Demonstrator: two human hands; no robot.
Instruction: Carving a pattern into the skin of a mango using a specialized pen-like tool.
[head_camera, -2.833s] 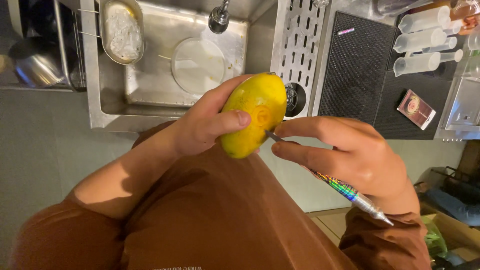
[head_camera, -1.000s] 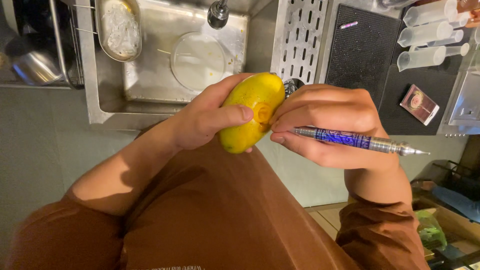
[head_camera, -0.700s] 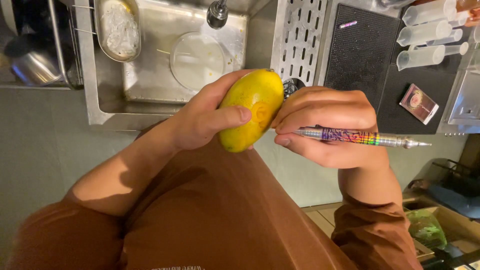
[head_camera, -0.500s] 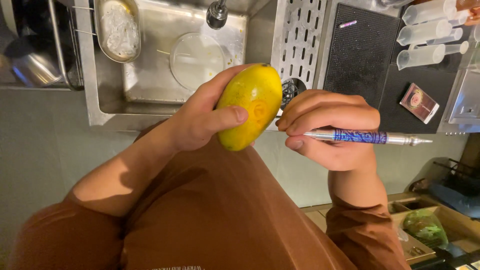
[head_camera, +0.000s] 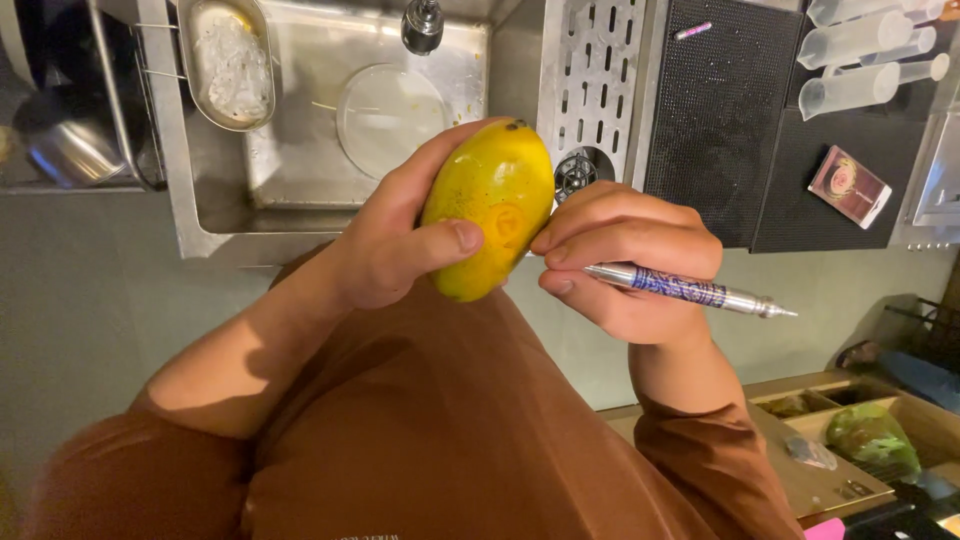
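My left hand (head_camera: 395, 245) grips a yellow mango (head_camera: 492, 215) from the left, thumb across its lower front, holding it upright over my lap. A shallow pattern is cut into the mango's skin just right of my thumb. My right hand (head_camera: 630, 265) holds a slim metal carving tool with a blue patterned handle (head_camera: 690, 290) like a pen. Its working tip is hidden behind my fingers, against the carved spot on the mango. The tool's rear end points right.
A steel sink (head_camera: 205, 215) lies ahead with a round clear lid (head_camera: 390, 105) and a metal pan (head_camera: 230, 65) of pale food. Right of it are a perforated drain board (head_camera: 595, 75), a black mat (head_camera: 720, 120), clear measuring cups (head_camera: 865, 50) and a small card box (head_camera: 848, 186).
The mango has tipped more upright in my left hand. My right hand has shifted the tool along the carved spot, its handle swinging from pointing down-right to nearly level.
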